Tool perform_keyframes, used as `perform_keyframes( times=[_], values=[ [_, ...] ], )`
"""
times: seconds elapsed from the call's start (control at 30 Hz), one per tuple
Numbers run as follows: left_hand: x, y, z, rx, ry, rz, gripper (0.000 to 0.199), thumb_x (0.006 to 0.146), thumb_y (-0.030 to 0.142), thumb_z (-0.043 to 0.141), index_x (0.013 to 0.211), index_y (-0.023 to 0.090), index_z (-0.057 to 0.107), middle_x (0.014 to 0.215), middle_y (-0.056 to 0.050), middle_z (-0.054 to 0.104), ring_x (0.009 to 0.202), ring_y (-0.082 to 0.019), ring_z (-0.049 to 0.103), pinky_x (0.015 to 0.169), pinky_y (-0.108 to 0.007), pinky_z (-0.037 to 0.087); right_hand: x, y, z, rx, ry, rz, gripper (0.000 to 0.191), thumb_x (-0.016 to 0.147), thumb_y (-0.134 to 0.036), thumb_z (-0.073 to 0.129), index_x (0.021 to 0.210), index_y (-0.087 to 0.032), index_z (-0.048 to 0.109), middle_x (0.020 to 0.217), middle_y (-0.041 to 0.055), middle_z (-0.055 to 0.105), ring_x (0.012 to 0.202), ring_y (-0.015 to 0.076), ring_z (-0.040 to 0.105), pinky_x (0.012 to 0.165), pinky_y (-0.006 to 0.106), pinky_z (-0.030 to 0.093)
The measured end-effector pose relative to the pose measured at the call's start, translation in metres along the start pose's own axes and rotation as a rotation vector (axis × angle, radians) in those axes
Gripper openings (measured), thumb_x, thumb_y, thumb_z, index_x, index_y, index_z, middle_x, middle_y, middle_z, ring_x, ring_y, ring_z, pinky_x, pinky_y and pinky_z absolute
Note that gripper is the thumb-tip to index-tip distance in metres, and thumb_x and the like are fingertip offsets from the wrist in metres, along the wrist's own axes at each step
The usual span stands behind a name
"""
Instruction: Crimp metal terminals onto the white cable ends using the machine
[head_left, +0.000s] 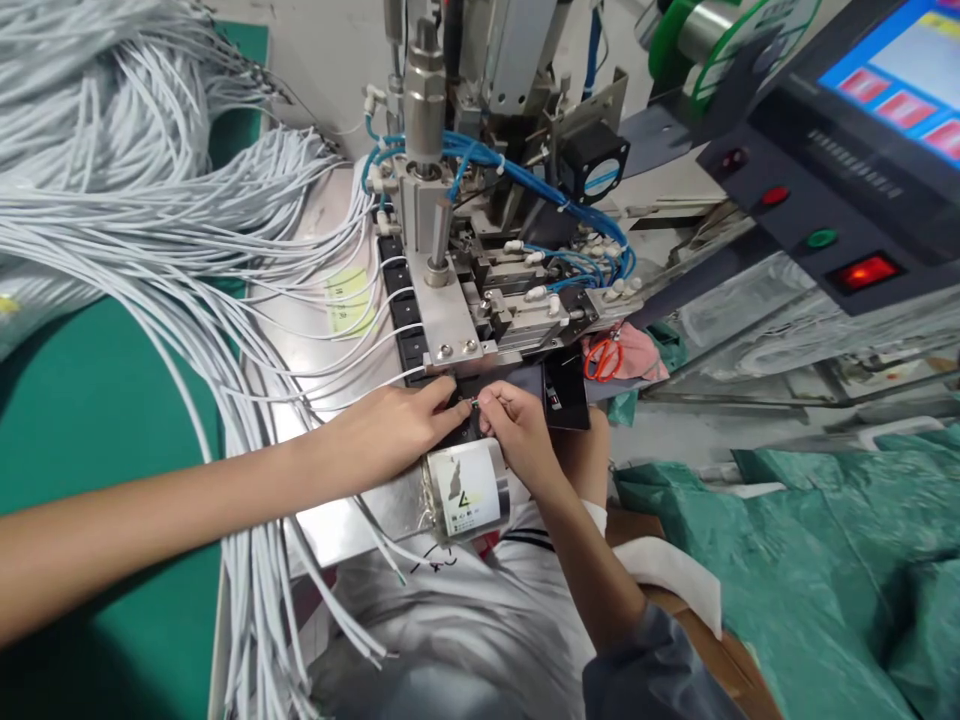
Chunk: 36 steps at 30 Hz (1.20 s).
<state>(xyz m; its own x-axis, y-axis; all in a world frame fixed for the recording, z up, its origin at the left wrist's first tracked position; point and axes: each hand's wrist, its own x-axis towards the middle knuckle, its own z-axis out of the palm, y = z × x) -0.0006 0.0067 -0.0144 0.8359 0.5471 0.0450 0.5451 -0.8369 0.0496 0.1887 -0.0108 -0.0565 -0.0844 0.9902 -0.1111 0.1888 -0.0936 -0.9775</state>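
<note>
My left hand (397,420) reaches across the white cables, its thumb and index finger close round a small wire end at the front of the machine. My right hand (517,425) pinches the same small wire end (474,402) from the other side. Both sets of fingertips nearly meet over a row of black blocks (411,345). Several white cables (367,350) run from the left into these blocks. Just below my hands sits a round metal container with a white label (469,490).
A metal machine (442,310) with blue air tubes stands ahead. Bundled white cables (150,110) cover the left side. At the upper right hangs a control box (847,190). Red scissors (602,358) lie on a pink cloth (637,355); green sheeting (810,540) is at the right.
</note>
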Motion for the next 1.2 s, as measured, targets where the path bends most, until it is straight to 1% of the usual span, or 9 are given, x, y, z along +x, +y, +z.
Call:
perform_keyframes(
  times=[0.2,0.53,0.67,0.77,0.83,0.97,1.0,1.1,1.2],
  values=[
    [0.001,0.0,-0.002,0.068,0.019,0.012,0.045,0.079,0.003,0.04,0.121,0.016,0.05,0.091,-0.005,0.052,0.052,-0.011,0.053,0.048,-0.024,0.045,0.004,-0.003,-0.002,0.042,-0.096,0.037,0.025,0.086,-0.033,0.043,0.067,-0.018,0.046,0.056,-0.005,0.047,0.052,0.0086,0.043,0.053,0.022,0.035],
    [0.0,0.002,-0.001,0.105,0.006,-0.006,0.046,0.076,0.004,0.043,0.12,0.014,0.052,0.094,-0.008,0.055,0.053,-0.011,0.054,0.048,-0.024,0.044,0.006,-0.001,0.004,-0.033,-0.069,-0.037,0.027,0.084,-0.033,0.043,0.061,-0.02,0.038,0.05,-0.0072,0.031,0.049,0.0087,0.029,0.048,0.023,0.025],
    [-0.005,0.007,-0.018,0.099,-0.063,-0.089,0.025,0.073,0.007,0.05,0.092,0.015,0.064,0.076,-0.005,0.057,0.05,-0.012,0.053,0.045,-0.023,0.038,0.009,0.003,0.008,-0.003,-0.037,-0.023,0.026,0.083,-0.033,0.044,0.06,-0.02,0.038,0.049,-0.0075,0.029,0.048,0.0087,0.028,0.048,0.023,0.025],
    [-0.007,0.012,-0.032,0.122,-0.146,-0.153,0.018,0.07,0.003,0.05,0.074,0.014,0.063,0.067,-0.004,0.056,0.048,-0.013,0.051,0.042,-0.024,0.033,0.011,0.003,0.005,-0.014,-0.046,-0.042,0.026,0.083,-0.031,0.044,0.06,-0.02,0.038,0.052,-0.0068,0.031,0.049,0.0089,0.03,0.048,0.023,0.026],
    [-0.008,0.013,-0.037,0.142,-0.152,-0.171,0.018,0.07,0.002,0.05,0.074,0.014,0.063,0.068,-0.005,0.057,0.049,-0.014,0.052,0.041,-0.024,0.03,0.006,-0.002,0.0,-0.066,0.007,-0.078,0.026,0.084,-0.029,0.043,0.061,-0.02,0.039,0.055,-0.0054,0.034,0.052,0.0093,0.033,0.05,0.023,0.028],
    [-0.007,0.005,-0.038,0.209,-0.122,-0.246,0.021,0.075,0.003,0.045,0.082,0.012,0.063,0.073,-0.008,0.059,0.049,-0.015,0.052,0.041,-0.025,0.027,-0.031,-0.022,0.0,-0.255,0.317,-0.244,0.022,0.087,-0.024,0.042,0.067,-0.019,0.047,0.057,-0.0038,0.041,0.052,0.0098,0.037,0.048,0.023,0.03],
    [-0.007,0.002,-0.038,0.221,-0.114,-0.272,0.022,0.076,0.003,0.044,0.082,0.011,0.063,0.072,-0.009,0.059,0.048,-0.015,0.052,0.041,-0.025,0.027,-0.043,-0.027,0.003,-0.313,0.338,-0.295,0.018,0.087,-0.021,0.044,0.07,-0.019,0.05,0.057,-0.0037,0.043,0.051,0.0096,0.038,0.048,0.023,0.031],
    [-0.007,-0.004,-0.04,0.211,-0.087,-0.312,0.021,0.076,0.003,0.042,0.076,0.01,0.061,0.07,-0.009,0.058,0.047,-0.013,0.051,0.041,-0.025,0.024,-0.075,-0.038,0.025,-0.498,0.169,-0.447,0.007,0.082,-0.014,0.052,0.081,-0.019,0.057,0.062,-0.001,0.055,0.052,0.0106,0.047,0.052,0.023,0.039],
    [-0.007,0.0,-0.046,0.136,0.014,-0.269,0.016,0.075,0.006,0.043,0.072,0.012,0.058,0.065,-0.006,0.056,0.048,-0.013,0.052,0.041,-0.025,0.023,-0.089,-0.041,0.054,-0.666,-0.052,-0.492,0.018,0.081,-0.016,0.055,0.099,-0.016,0.059,0.083,0.008,0.064,0.074,0.0192,0.06,0.064,0.029,0.047]
  ],
)
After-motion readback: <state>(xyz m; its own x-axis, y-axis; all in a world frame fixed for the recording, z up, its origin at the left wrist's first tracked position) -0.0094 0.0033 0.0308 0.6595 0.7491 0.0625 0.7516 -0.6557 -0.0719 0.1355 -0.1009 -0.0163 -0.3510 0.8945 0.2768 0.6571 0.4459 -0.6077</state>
